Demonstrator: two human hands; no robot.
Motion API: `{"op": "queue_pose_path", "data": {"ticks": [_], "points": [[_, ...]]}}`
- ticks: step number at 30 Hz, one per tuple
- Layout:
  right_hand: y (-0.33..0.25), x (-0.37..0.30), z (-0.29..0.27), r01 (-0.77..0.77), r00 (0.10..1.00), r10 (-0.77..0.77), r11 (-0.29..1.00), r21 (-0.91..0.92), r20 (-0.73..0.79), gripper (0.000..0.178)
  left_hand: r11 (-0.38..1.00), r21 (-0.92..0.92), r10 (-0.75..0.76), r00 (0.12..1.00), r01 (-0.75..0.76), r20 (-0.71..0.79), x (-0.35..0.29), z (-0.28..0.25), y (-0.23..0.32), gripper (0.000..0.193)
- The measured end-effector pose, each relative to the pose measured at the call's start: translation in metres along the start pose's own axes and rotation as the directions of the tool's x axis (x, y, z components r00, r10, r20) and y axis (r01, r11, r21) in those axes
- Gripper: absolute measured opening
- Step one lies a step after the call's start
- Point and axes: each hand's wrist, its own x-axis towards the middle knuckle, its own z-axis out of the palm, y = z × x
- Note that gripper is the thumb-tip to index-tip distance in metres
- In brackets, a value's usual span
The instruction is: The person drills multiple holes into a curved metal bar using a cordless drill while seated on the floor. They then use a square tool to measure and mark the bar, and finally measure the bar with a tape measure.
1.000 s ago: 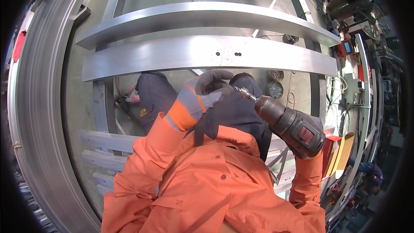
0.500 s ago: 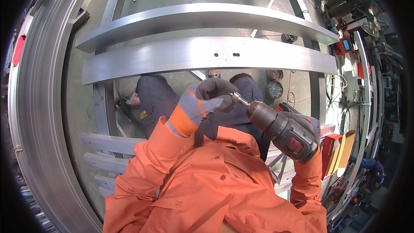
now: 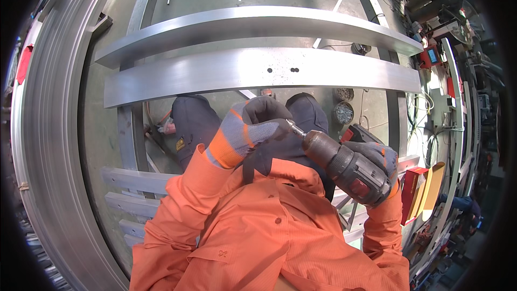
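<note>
On the person's side of the holed metal bar [image 3: 215,71], the right hand [image 3: 377,156] has fingers clamped round the drill [image 3: 347,168]; the left hand [image 3: 253,125] pinches its bit [image 3: 297,130] between fingers. I'd keep it from spinning meanwhile.

The metal beam [image 3: 231,70] looks glossy, the plastic drill [image 3: 356,174] matt.

One drill [image 3: 344,166], black and dark grey, with a red patch [image 3: 359,187]. Left of the drill, a left glove [image 3: 258,122], light grey with dark grey fingers [image 3: 269,109] and orange bands; below the drill, an orange shirt [image 3: 258,237], finely striped. Beyond the drill, a silver beam [image 3: 210,69] with black holes [image 3: 270,70]; right of the drill, a red-and-yellow carton [image 3: 411,194].
</note>
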Motion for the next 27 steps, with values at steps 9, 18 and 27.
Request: {"op": "queue_pose_path", "data": {"ticks": [9,18,27], "points": [[0.002,0.008,-0.003,0.209,0.977,-0.209,0.978,0.002,0.031,0.059,0.956,-0.281,-0.046,0.989,0.085,0.143,0.005,-0.021,-0.014,0.020],[-0.007,0.021,-0.015,0.265,0.964,-0.261,0.960,-0.091,0.057,0.048,0.976,-0.153,-0.136,0.982,0.156,0.133,0.007,-0.017,-0.001,0.020],[-0.006,0.031,-0.025,0.413,0.904,-0.366,0.881,-0.232,0.220,0.047,0.980,0.049,-0.197,0.970,0.192,0.144,0.018,-0.017,-0.003,0.015]]}}
